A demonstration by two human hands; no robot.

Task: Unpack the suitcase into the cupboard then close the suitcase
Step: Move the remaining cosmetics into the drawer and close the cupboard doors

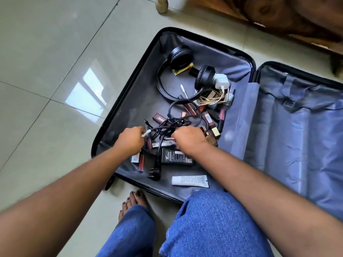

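A black suitcase (128, 86) lies open on the floor, grey lining showing in both halves. In its left half lie black headphones (181, 58), a white charger (221, 81) with pale cables, a tangle of black cable (182, 118), several lipsticks and small cosmetic boxes, a black box (175, 157) and a white tube (190, 180). My left hand (130, 140) pinches a white cable end beside the black tangle. My right hand (189, 140) has its fingers curled down into the pile of cables and cosmetics; what it grips is hidden.
The suitcase's right half (300, 138) holds nothing visible under its grey zip cover. Wooden furniture (278, 17) with a pale leg (162, 4) stands at the top. My bare foot (134, 201) and jeans-clad knees sit at the suitcase's near edge on glossy tiles.
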